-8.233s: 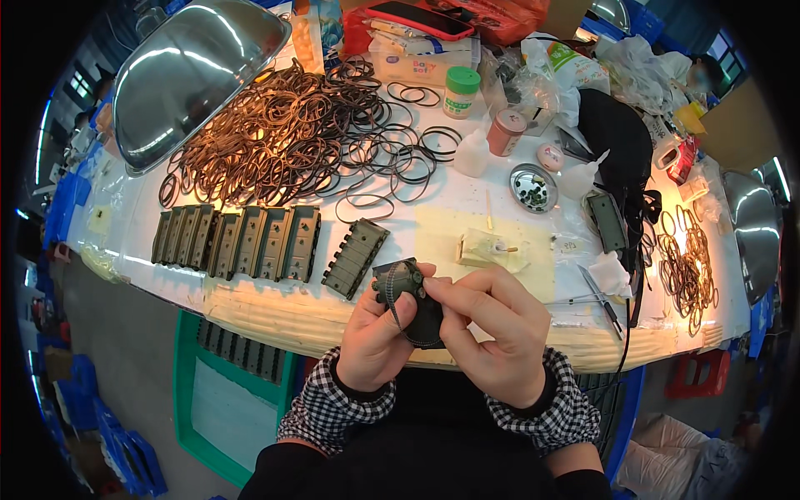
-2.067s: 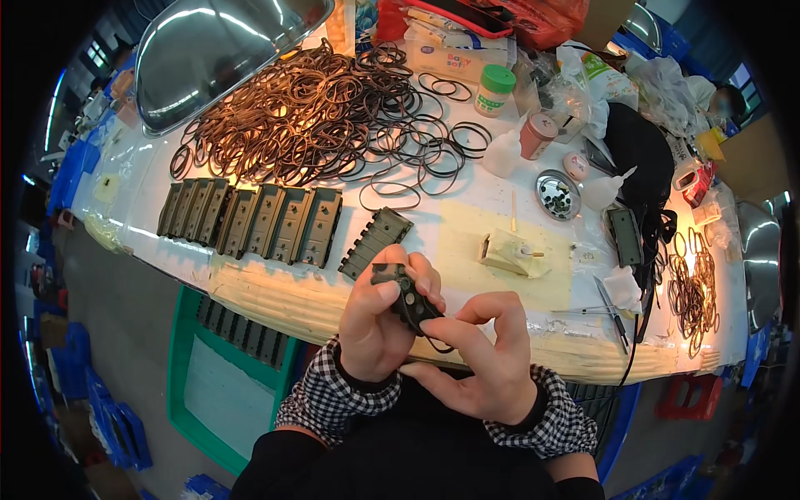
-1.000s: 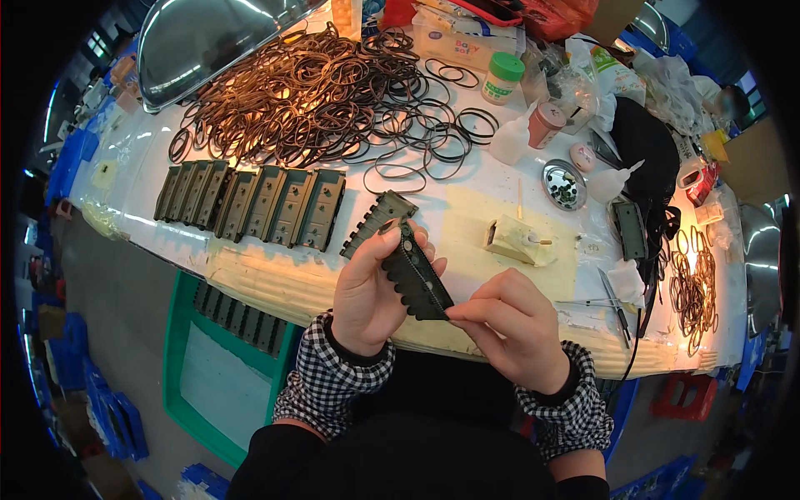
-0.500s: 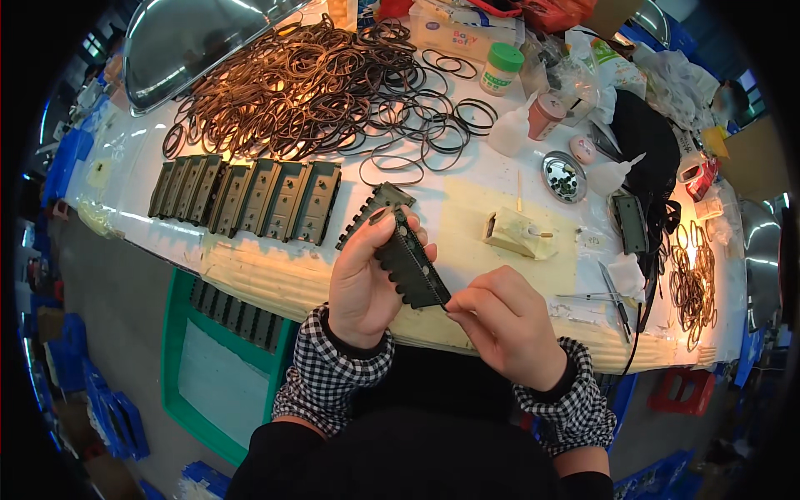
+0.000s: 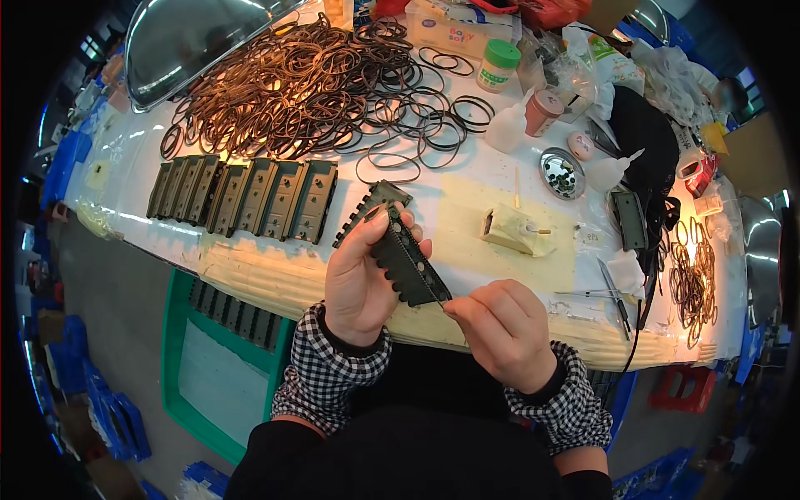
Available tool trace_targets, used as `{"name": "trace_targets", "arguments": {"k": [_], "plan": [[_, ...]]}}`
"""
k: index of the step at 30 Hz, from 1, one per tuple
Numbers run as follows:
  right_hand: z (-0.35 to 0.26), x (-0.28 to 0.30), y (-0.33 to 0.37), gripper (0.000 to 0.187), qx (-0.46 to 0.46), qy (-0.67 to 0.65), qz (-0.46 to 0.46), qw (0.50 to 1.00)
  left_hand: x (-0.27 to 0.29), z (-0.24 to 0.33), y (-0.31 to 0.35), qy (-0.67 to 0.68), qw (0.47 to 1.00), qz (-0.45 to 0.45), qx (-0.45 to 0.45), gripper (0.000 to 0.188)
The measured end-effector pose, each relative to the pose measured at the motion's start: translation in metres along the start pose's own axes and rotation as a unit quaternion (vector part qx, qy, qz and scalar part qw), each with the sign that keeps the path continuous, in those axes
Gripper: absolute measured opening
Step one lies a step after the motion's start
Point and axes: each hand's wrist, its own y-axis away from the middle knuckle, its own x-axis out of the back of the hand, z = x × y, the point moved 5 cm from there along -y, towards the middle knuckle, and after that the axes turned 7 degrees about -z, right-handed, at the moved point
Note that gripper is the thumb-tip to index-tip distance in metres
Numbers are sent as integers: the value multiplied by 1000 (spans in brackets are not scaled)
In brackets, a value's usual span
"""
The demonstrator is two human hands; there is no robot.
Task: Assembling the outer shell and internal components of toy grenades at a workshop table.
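My left hand (image 5: 357,283) grips a dark green, box-like part (image 5: 408,265) with a notched edge, tilted above the table's front edge. Its thumb lies on the part's upper end. At the lower end, my right hand (image 5: 504,329) is closed in a pinch of thumb and forefinger. Whatever thin thing it holds there is too small to make out. Just behind my left hand a second notched green part (image 5: 371,204) lies on the table. Farther left, several similar green parts (image 5: 279,200) stand in a row, hollow side up.
A heap of dark rubber rings (image 5: 308,92) fills the back left, and a smaller ring pile (image 5: 693,283) lies far right. On the right are a small wrapped block (image 5: 510,232), a metal dish (image 5: 563,175) and tweezers (image 5: 615,300). Below the table edge sits a green bin (image 5: 171,367).
My right fingertips have shifted slightly down and away from the part's lower end. My left hand keeps its grip on the part, nearly unmoved.
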Motion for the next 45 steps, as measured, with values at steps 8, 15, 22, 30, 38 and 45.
{"name": "trace_targets", "arguments": {"k": [8, 15, 22, 30, 38, 45], "plan": [[-6, 4, -3, 16, 31, 62, -11, 998, 3, 1, 0, 26, 999, -33, 6, 23], [4, -2, -2, 16, -24, -71, 21, 997, 0, -1, 0, 64, 997, -50, 18, 23], [9, -6, 2, 24, -60, -201, 98, 973, -7, -4, -1, 118, 991, -51, 35, 20], [9, -1, -1, 25, -135, -251, 103, 953, -11, -3, 4, 107, 992, -58, 22, 21], [-1, 0, -3, 27, -65, -81, 141, 985, -15, 1, 8, 32, 999, -4, -40, 21], [0, -1, -10, 23, -81, -61, 143, 985, -29, 3, 18, -157, 977, 67, -124, 21]]}}
